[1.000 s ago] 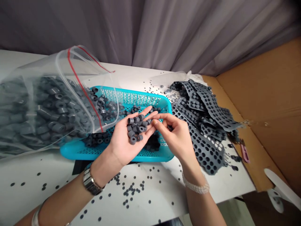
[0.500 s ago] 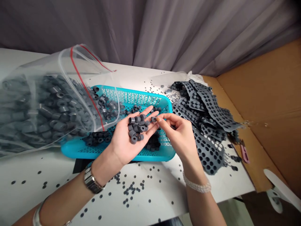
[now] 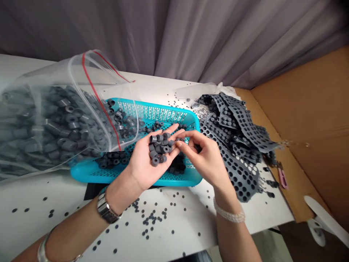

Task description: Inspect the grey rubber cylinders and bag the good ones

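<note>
My left hand (image 3: pixel 143 162) lies palm up over the turquoise basket (image 3: pixel 195 179), fingers stretched out. A small heap of short, grey, hollow rubber bushings (image 3: pixel 156 150) rests on its palm and finger bases. Just at the left fingertips, my right hand (image 3: pixel 205 154) pinches thumb and forefinger around one bushing, mostly hidden by the fingers. Dark pieces (image 3: pixel 198 147) show behind its curled fingers. More bushings lie in the basket below. An open clear zip bag (image 3: pixel 92 85) full of the same bushings leans over the basket's left side.
Perforated grey rubber sheets (image 3: pixel 242 182) are piled right of the basket, with a pink-handled cutter (image 3: pixel 282 177) beyond them. Small dark discs (image 3: pixel 152 218) are scattered over the white table (image 3: pixel 191 218). A cardboard panel (image 3: pixel 308 109) stands at the right and a grey curtain (image 3: pixel 185 40) behind.
My right hand has shifted slightly left, its pinching fingertips now closer to the heap on my left palm. The left hand and its heap stay almost still.
</note>
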`<state>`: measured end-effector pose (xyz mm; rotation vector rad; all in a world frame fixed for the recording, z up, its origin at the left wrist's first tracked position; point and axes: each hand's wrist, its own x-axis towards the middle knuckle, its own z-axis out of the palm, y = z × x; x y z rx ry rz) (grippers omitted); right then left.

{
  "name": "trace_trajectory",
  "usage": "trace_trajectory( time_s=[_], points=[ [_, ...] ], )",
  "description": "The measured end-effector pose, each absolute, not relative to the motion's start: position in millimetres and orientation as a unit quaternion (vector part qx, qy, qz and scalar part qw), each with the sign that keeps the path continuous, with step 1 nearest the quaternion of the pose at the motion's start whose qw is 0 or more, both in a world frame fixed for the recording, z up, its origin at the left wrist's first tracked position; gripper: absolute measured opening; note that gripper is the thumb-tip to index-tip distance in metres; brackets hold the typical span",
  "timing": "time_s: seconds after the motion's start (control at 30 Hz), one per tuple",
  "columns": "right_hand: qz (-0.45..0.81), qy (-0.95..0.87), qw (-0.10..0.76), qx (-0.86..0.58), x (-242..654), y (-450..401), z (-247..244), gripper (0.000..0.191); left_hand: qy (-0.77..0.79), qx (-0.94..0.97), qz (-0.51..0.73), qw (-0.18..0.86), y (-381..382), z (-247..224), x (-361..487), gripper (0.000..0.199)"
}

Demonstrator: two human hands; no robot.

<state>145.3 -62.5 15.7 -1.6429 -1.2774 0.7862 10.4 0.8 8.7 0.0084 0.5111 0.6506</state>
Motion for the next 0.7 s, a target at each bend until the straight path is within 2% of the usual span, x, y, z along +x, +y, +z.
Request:
trace_trajectory(
  time_s=[0.13,0.23,0.43,0.7],
  points=[
    [0.592,-0.258,0.599,-0.474,148.5,-58.5,15.4,0.013,0.246,-0.012,0.316,0.916,1.0,9.8,10.4,0.046],
    [0.693,-0.1,0.635,-0.328,151.1,-57.5,17.5,0.019,0.24,-0.013,0.321,0.916,1.3,10.2,10.8,0.047],
    [0.722,-0.024,0.64,-0.262,149.8,-58.1,18.6,0.029,0.25,-0.015,0.324,0.912,0.7,13.2,12.1,0.048],
    [0.685,-0.092,0.644,-0.328,152.4,-58.3,21.3,0.023,0.233,-0.001,0.317,0.919,0.9,11.9,9.2,0.05]
  ],
)
